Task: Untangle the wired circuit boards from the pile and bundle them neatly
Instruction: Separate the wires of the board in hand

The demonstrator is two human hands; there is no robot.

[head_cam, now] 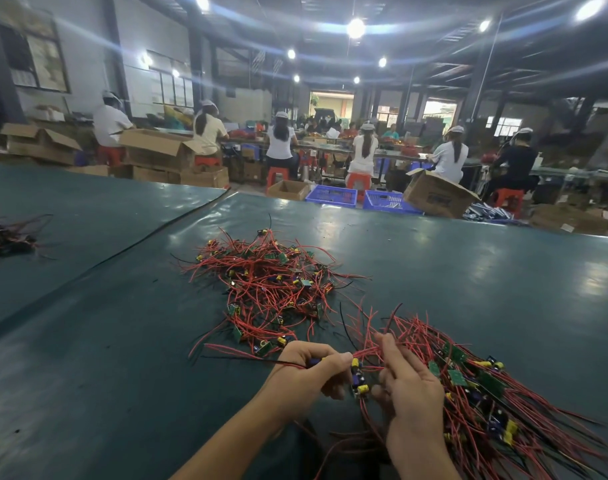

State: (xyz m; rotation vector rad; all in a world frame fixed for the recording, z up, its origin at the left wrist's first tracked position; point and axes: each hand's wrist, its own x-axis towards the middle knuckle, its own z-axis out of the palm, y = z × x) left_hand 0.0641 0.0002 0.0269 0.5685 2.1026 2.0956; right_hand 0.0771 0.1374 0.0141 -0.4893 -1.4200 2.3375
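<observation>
Two groups of wired boards are on view. A loose pile of small green circuit boards with red and black wire leads (271,289) lies tangled on the dark green table covering (122,341). Nearer the person than the pile and to its right, a gathered bundle of like boards (486,393) fans out, its leads running from the near right toward the pile.

The right hand (411,389) holds this bundle at its left edge, thumb and fingers closed over the leads and forefinger raised among them. The left hand (306,374), just short of the pile's near edge, has its fingers curled round the leads of a single green board with yellow and blue components (357,379).

That board sits between the two hands, just beside the right thumb. Its leads trail leftward through the left fist, crosswise to the bundle's leads.

Assessment: the board appears free of the pile. It would need turning to lie along the bundle, and the right hand is nearer to receive it. The left hand is nearer the pile for the next pick. Much of the pile remains unsorted.
</observation>
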